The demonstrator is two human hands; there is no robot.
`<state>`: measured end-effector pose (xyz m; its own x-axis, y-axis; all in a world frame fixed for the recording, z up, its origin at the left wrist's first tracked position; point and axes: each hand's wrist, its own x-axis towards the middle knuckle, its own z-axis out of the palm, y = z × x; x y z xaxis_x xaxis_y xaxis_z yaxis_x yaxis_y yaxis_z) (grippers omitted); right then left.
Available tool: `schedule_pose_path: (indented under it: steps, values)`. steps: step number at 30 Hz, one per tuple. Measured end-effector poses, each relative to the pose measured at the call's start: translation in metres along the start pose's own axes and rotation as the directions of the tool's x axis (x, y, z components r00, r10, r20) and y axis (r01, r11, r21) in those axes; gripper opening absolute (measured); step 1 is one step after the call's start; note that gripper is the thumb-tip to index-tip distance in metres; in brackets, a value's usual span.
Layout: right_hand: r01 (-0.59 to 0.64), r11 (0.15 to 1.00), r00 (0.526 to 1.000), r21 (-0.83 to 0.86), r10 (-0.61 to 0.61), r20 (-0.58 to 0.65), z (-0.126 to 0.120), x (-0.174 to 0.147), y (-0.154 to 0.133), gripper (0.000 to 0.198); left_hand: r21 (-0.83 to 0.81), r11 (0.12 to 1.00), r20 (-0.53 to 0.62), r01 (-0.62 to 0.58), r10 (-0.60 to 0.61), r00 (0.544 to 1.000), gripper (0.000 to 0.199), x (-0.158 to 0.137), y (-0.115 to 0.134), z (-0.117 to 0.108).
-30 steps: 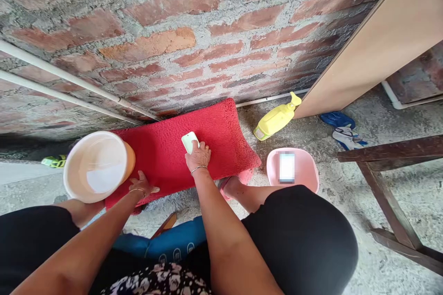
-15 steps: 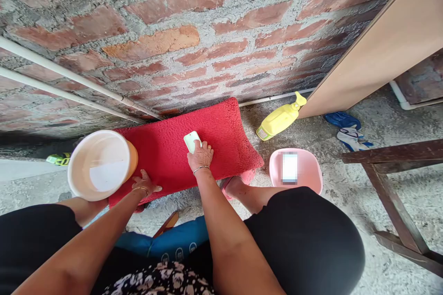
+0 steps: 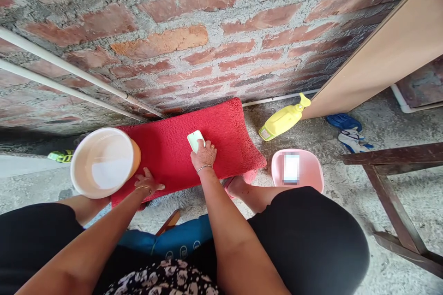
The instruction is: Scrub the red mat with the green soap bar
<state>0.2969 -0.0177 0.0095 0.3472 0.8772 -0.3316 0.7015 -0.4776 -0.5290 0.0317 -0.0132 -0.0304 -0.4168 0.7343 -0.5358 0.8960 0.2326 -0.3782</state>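
My right hand (image 3: 205,154) is closed around the near end of a pale green scrub brush (image 3: 194,139), flat and rounded with a small hole at its far end. It presses the brush down on a red, fuzzy cloth (image 3: 221,124), so its underside is hidden. My left hand (image 3: 147,181) rests with fingers spread on the cloth's near edge, holding nothing. Just left of that hand, a cream basin (image 3: 79,166) with a whitish interior stands on the left end of the cloth. What supports the cloth is mostly covered.
A yellow bottle (image 3: 282,122) lies or leans near a tan board (image 3: 367,50) at right. Closer in is a pink basin (image 3: 314,170) with a blurred-out item inside. A dark wooden frame (image 3: 398,203) stands farther right. The brick wall (image 3: 235,23) rises behind the cloth.
The view has shifted slightly, so everything sits a little farther right. Both hands and the brush keep about the same places on the cloth.
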Motion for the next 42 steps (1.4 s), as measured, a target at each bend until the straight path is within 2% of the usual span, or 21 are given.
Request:
schedule_pose_path:
  steps: [3,6,15,23,26,28,32,35,37,39,42]
  values:
    - [-0.013,1.0,1.0,-0.003,0.013,-0.001,0.001,0.001,0.0,0.047,0.081,0.997,0.049,0.016,-0.02,0.999,0.123,-0.001,0.001,0.0]
    - [-0.025,1.0,1.0,-0.019,0.025,-0.008,0.002,0.002,0.0,0.047,0.096,0.995,0.053,-0.004,-0.001,0.999,0.122,-0.004,0.001,-0.001]
    - [-0.001,0.986,0.998,-0.164,-0.01,-0.063,0.002,-0.008,-0.001,0.049,0.003,0.989,0.007,-0.145,0.145,0.989,0.123,-0.027,-0.008,-0.009]
    - [-0.016,0.965,0.988,-0.261,-0.025,-0.155,0.008,-0.006,-0.003,0.043,-0.02,0.973,0.013,-0.228,0.229,0.973,0.112,-0.034,-0.026,-0.009]
    - [0.079,0.963,0.982,-0.256,-0.12,-0.148,0.021,-0.006,-0.023,0.044,-0.074,0.97,-0.01,-0.233,0.233,0.972,0.112,-0.031,-0.025,-0.004]
    - [0.17,0.948,0.973,-0.27,-0.205,-0.106,0.035,-0.008,-0.048,0.044,-0.087,0.967,-0.03,-0.24,0.239,0.971,0.113,-0.03,-0.023,0.0]
    - [0.308,0.897,0.949,-0.317,-0.312,0.039,0.071,-0.011,-0.114,0.046,-0.102,0.962,-0.034,-0.254,0.252,0.967,0.113,-0.027,-0.02,0.003]
    - [0.4,0.84,0.916,-0.366,-0.373,0.147,0.082,-0.004,-0.14,0.046,-0.129,0.96,-0.003,-0.248,0.25,0.968,0.119,-0.025,-0.019,0.002]
    - [0.397,0.822,0.918,-0.409,-0.349,0.189,0.073,0.005,-0.132,0.045,-0.143,0.959,0.008,-0.246,0.25,0.968,0.121,-0.025,-0.019,0.0]
    - [0.318,0.835,0.948,-0.45,-0.268,0.172,0.051,0.014,-0.104,0.046,-0.159,0.956,0.01,-0.245,0.25,0.968,0.12,-0.025,-0.019,-0.002]
    - [0.062,0.89,0.997,-0.451,-0.074,-0.011,0.006,0.024,-0.044,0.05,-0.186,0.951,0.006,-0.247,0.252,0.968,0.12,-0.026,-0.019,-0.002]
